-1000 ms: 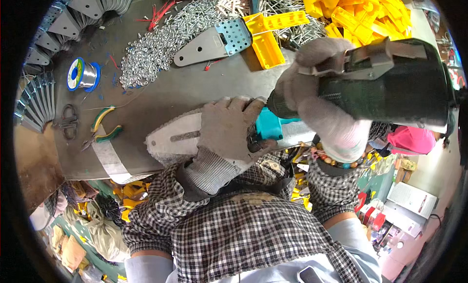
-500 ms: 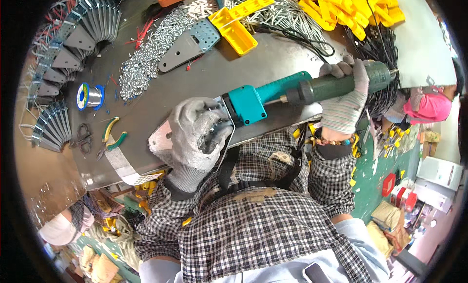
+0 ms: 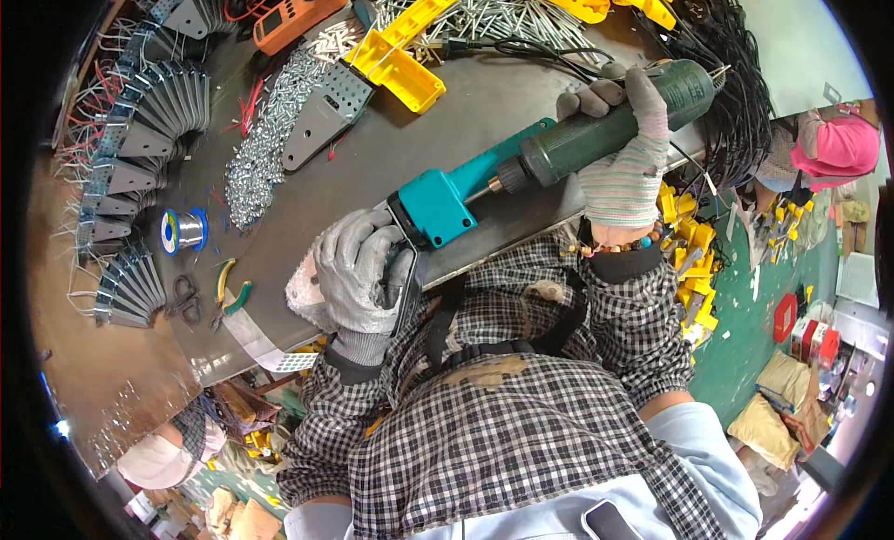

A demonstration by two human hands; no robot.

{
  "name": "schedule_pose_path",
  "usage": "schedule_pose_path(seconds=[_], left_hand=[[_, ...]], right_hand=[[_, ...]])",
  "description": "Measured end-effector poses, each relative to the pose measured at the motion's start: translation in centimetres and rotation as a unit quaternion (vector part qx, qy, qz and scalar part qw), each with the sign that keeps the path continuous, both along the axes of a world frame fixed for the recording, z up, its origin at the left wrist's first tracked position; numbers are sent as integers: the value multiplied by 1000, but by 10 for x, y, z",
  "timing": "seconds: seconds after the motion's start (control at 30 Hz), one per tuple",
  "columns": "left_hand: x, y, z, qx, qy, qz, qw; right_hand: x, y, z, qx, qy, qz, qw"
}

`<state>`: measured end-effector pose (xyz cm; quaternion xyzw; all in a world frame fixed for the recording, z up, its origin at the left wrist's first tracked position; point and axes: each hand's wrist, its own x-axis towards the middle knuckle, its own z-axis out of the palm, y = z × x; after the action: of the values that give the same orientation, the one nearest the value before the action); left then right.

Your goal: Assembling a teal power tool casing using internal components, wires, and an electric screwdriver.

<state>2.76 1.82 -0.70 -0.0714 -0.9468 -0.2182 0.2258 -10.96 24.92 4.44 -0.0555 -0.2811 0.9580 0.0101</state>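
Observation:
My gloved left hand (image 3: 358,272) is closed around a grey metal bracket (image 3: 410,284), whose pale plate end (image 3: 304,287) sticks out on the left. A teal plastic handle (image 3: 436,208) is joined to this bracket and slants up to the right. In my gloved right hand (image 3: 626,172) is a dark green electric screwdriver (image 3: 570,147), fingers wrapped round its barrel. Its bit runs along the handle to the teal block, where the tip is hidden. Both hands are above the near edge of the dark bench (image 3: 400,140).
Beyond the hands lie loose nuts and screws (image 3: 265,158), another grey plate (image 3: 326,116), a yellow plastic housing (image 3: 410,79) and an orange meter (image 3: 300,17). Solder wire (image 3: 183,231), scissors (image 3: 184,300) and pliers (image 3: 233,293) are at left. Black cables (image 3: 722,65) crowd the right. Other people (image 3: 833,149) sit nearby.
The view has shifted, bringing more of the orange meter into sight. Both hands, with the bracket and screwdriver, have moved left and farther over the bench. Both grips look unchanged.

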Motion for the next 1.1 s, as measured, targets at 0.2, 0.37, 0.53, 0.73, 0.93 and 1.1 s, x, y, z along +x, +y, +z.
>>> schedule_pose_path(seconds=[0.2,0.37,0.53,0.73,0.93,1.1], left_hand=[[2,-1,0,20,-27,-17,999],[3,-3,-4,18,-18,-17,1000],[0,-2,-1,31,0,-30,999],[0,-2,-3,45,13,-34,998],[-1,0,-2,36,8,-29,999],[1,-1,4,23,-4,-12,1000]], right_hand=[[2,2,-9,15,17,1,1000],[2,1,-11,20,-3,5,1000],[5,-1,-9,24,-6,0,1000],[2,-1,-10,24,-16,-3,1000],[1,-2,-4,17,-12,-7,1000],[-4,-3,1,23,-46,12,999]])
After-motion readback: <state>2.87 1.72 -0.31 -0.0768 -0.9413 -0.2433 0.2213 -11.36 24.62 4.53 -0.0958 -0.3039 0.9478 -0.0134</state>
